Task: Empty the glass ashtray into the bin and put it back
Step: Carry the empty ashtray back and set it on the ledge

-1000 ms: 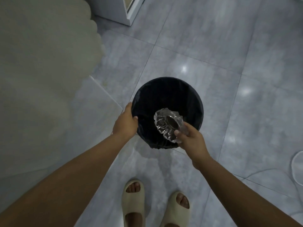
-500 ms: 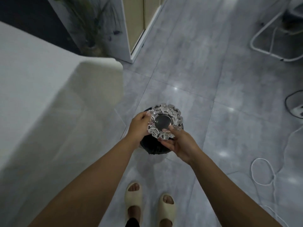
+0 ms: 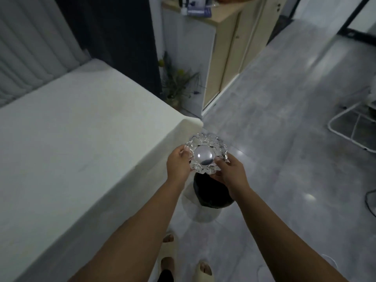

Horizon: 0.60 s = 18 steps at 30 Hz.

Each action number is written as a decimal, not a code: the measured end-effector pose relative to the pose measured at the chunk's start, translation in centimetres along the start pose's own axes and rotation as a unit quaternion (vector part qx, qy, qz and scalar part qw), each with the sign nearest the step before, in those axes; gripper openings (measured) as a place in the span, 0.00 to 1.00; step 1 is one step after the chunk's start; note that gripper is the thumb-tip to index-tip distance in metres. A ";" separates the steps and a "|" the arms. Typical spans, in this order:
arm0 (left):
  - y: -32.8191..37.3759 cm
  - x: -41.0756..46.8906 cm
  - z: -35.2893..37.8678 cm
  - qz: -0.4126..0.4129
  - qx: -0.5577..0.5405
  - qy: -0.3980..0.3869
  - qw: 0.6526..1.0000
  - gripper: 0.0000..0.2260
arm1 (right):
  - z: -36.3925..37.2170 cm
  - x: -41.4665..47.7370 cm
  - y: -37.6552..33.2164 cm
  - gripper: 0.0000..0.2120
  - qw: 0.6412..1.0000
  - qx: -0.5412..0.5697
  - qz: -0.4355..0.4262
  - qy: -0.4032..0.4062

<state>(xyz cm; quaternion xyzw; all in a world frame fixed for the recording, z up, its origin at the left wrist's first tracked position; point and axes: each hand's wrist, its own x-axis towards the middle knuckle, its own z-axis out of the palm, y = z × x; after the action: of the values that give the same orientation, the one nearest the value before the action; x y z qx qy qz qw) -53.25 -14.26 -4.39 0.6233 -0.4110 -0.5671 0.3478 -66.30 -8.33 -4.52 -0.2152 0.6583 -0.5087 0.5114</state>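
The glass ashtray point(image 3: 205, 154), cut glass with a scalloped rim, is held upright in both hands above the floor. My left hand point(image 3: 179, 164) grips its left edge and my right hand point(image 3: 231, 173) grips its lower right edge. Its round bowl shows a bright reflection and a small dark patch at the bottom. The black bin point(image 3: 211, 195) stands on the floor right below my hands, partly hidden by my right wrist. The ashtray is beside the near corner of the white table point(image 3: 81, 149).
The white table fills the left side. A light wooden cabinet point(image 3: 230, 55) and a potted plant point(image 3: 179, 84) stand behind it. A white wire rack point(image 3: 354, 127) is at the right. Grey tiled floor point(image 3: 284, 159) spreads ahead, and my sandalled feet point(image 3: 183, 261) are below.
My left hand left the bin rim and took the ashtray's left edge. The ashtray turned upright and rose away from the bin. The view lifted toward the table and cabinet.
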 end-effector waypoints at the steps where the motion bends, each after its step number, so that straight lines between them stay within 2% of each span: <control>1: 0.6 -0.7 -1.2 0.002 -0.016 0.014 1.000 0.14 | 1.0 -0.6 -0.5 0.08 1.000 -0.005 -0.013 -0.005; 4: 1.0 -1.9 -4.8 0.022 -0.038 0.063 0.997 0.21 | 4.3 -2.3 -1.6 0.10 0.999 -0.013 -0.039 -0.026; 11: 0.7 -5.0 -15.2 0.020 -0.072 0.176 0.981 0.23 | 13.3 -5.7 -1.6 0.16 0.990 -0.064 -0.043 -0.121; 18: -0.3 -9.0 -26.9 -0.022 -0.135 0.248 0.959 0.15 | 23.6 -11.0 -0.2 0.12 0.964 -0.127 -0.063 -0.227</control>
<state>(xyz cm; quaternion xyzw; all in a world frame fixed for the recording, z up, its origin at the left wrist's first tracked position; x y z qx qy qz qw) -26.70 -6.89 2.23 0.7006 -0.2178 -0.4520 0.5075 -41.00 -10.16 1.61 -0.4292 0.5696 -0.3900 0.5824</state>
